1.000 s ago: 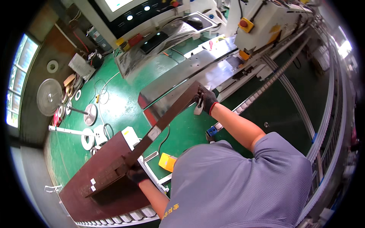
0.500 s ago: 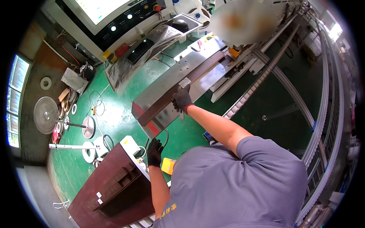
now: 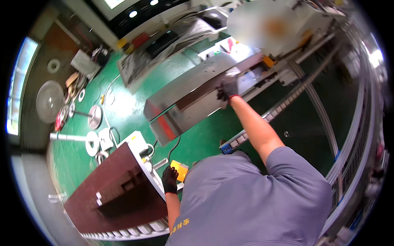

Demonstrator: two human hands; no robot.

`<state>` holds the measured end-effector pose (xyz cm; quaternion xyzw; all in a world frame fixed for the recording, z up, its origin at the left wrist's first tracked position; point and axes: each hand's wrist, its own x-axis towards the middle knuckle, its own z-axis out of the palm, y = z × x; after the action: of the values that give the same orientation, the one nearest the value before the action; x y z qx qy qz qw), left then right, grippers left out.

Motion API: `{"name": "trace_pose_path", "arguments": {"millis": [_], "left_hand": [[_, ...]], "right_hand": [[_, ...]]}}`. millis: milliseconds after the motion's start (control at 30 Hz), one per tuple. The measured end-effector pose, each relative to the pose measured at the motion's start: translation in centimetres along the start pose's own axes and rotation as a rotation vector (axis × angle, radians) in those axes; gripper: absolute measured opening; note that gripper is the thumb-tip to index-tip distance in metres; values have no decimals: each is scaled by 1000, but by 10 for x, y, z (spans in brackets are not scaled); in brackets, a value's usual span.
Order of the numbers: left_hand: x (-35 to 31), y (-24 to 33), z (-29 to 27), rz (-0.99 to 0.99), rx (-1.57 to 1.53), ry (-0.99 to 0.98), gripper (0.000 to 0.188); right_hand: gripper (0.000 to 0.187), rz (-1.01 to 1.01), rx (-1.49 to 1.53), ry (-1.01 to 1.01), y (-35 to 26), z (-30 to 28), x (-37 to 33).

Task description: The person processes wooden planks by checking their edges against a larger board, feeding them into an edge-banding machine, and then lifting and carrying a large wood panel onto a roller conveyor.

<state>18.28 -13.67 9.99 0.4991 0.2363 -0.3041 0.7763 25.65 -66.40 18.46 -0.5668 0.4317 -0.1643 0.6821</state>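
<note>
Item: one long, dark-brown, flat strip (image 3: 197, 96), lying lengthwise on a grey sheet-metal table (image 3: 180, 91) with a red-marked end, centre of the frame; its far end runs toward upper right, beneath or beside the hand, exact limit blurred. Right hand (image 3: 228, 87): dark glove, red cuff, centre right, over the strip's upper portion; fingers bent downward, motion-blurred; whether the grip is clamped on the strip or merely rests there, cannot tell. Left hand (image 3: 169, 180): dark glove, lower centre, nothing visible in the grip, fingers loosely apart; just beside a yellow box (image 3: 179, 170), contact uncertain. Lower left: a dark-maroon table (image 3: 123, 164) with a white-edged side, bearing brown pieces (image 3: 133, 182) and small white labels (image 3: 99, 198). Between the two tables: a black cable (image 3: 174, 150) dropping to the green floor (image 3: 197, 143). Hazards, as judged: the strip may skew or slide if the right hand presses off its centreline, being steadied by one hand alone; gloved fingers could be caught if carried too near the machinery at upper right; the left hand could knock the yellow box through a careless sweep; the cable could snag a foot.
</note>
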Motion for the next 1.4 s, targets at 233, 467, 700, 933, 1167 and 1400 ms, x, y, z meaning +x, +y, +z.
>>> {"name": "trace_pose_path", "arguments": {"millis": [233,467,700,933,1167,1400], "left_hand": [[-81,45,-5,717,120,804,39],[-88,138,-116,870,206,1362,68],[17,164,-221,601,204,1320,91],[-2,172,-152,564,-326,926,57],[-21,34,-229,822,722,1127,39],[-25,-69,-169,994,-549,862,32]], "right_hand": [[18,34,88,71,-37,-44,9],[37,363,348,-1081,3,-186,153],[19,272,162,-452,24,-50,62],[25,-155,-193,-411,83,1,-29],[43,9,-355,-789,19,119,-207],[46,15,-449,-1178,43,176,-249]]}}
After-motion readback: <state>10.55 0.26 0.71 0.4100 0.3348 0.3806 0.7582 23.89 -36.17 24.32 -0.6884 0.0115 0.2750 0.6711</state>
